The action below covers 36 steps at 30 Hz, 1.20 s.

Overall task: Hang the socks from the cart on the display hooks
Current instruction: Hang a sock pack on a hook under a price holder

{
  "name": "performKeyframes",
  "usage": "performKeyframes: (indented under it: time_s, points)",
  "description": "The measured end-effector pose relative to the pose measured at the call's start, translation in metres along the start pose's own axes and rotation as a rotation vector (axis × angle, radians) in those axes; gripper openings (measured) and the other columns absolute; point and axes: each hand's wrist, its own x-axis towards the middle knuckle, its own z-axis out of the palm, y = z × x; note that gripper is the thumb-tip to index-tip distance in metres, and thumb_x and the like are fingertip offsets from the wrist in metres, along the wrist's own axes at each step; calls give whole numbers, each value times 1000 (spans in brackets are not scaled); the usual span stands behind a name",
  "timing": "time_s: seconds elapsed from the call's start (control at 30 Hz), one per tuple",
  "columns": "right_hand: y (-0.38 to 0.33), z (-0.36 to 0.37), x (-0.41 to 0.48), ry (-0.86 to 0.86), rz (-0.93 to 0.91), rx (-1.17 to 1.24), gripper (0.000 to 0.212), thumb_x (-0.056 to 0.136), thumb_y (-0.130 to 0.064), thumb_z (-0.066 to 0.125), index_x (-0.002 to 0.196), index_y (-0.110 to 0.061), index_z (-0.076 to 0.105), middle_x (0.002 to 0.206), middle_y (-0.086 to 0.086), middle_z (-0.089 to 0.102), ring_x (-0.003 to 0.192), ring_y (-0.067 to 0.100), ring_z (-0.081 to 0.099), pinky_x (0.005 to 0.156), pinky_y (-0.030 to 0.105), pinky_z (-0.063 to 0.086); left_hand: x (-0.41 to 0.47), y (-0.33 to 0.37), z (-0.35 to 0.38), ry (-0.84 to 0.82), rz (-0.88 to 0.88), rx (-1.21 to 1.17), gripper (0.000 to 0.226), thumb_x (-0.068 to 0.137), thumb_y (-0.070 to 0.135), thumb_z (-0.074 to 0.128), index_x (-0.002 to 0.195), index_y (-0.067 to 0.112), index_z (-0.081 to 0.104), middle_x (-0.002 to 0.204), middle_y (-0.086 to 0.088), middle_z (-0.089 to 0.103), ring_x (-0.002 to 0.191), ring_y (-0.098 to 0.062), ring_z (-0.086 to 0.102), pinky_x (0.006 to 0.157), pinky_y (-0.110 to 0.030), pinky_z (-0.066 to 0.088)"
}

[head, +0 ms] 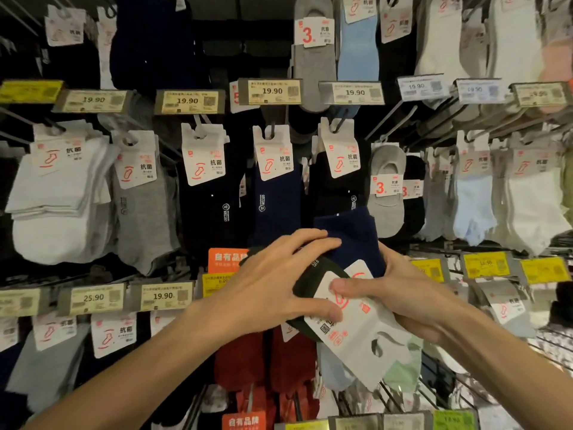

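Observation:
I hold a bundle of sock packs in front of the display wall. A navy sock pack (pixel 353 240) sits at the back of the bundle and a black sock pack (pixel 313 279) with a white card header (pixel 362 330) lies in front. My right hand (pixel 412 293) grips the bundle from the right, thumb pressed on the card. My left hand (pixel 279 280) lies over the black pack, fingers on top and thumb under the card. Just above hang navy socks (pixel 276 193) and black socks (pixel 338 178) on display hooks (pixel 338 125).
Rows of hanging socks fill the wall: white (pixel 59 193) and grey (pixel 145 206) at left, pale blue and white at right. Price tag rails (pixel 189 102) run across between rows. Red socks (pixel 263 361) hang below my hands. Bare metal hooks (pixel 434 389) jut out at lower right.

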Motion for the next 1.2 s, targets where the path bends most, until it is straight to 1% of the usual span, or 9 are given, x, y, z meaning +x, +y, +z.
performKeyframes:
  time_s: [0.13,0.2,0.27,0.4,0.5,0.57,0.7,0.87,1.2]
  points:
    - [16,-4,0,58,7,77,58,67,-6,77,121,-20,63,105,11,76,92,31,74,72,40,62,-8,0,17,15,-44,155,94,73,76,63,151,34,33,135,16,30,114,-3,36,92,-32,46]
    - [19,-1,3,46,-10,98,51,73,-11,73,121,-23,63,106,8,76,93,28,74,70,36,63,-18,-5,20,144,-13,224,83,75,77,57,140,28,48,109,9,49,93,-5,41,77,-31,48]
    - [20,9,7,-1,-19,132,45,77,-13,69,121,-24,63,108,5,76,92,23,75,68,32,62,-32,-13,12,280,-8,221,66,76,75,55,122,27,56,94,8,60,86,-7,51,73,-27,44]
    - [25,38,14,-61,32,214,39,82,-24,62,121,-25,64,107,1,77,91,17,75,63,31,62,-68,-27,-21,280,-258,67,37,71,75,63,87,43,51,82,24,60,84,4,53,74,-23,35]
    - [31,68,18,-140,43,200,41,81,-32,61,122,-28,63,110,1,76,97,20,74,71,37,61,-100,-41,-35,300,-500,-130,44,66,78,63,77,39,47,81,13,68,83,-9,63,69,-37,47]
    - [36,95,19,-164,34,174,44,76,-24,66,121,-26,63,106,4,77,92,22,75,70,37,62,-123,-47,-46,344,-592,-268,48,67,74,65,77,30,49,82,1,70,81,-19,67,66,-47,51]
    - [49,155,22,-132,59,131,47,76,-3,71,118,-20,62,98,8,78,83,27,76,65,37,62,-170,-57,-67,362,-663,-401,36,86,44,74,93,12,59,94,0,73,86,-13,69,76,-40,54]
    - [61,238,23,-139,69,124,41,83,-1,70,116,-25,62,94,7,78,81,30,76,72,42,58,-235,-90,-92,352,-701,-504,17,95,24,67,108,21,58,109,9,73,101,-3,68,86,-28,57]
    - [72,423,33,-185,75,73,40,85,-6,71,118,-25,60,98,7,78,86,27,76,67,38,61,-375,-189,-167,437,-835,-749,34,96,10,56,113,38,48,107,12,69,89,6,67,66,-11,51]
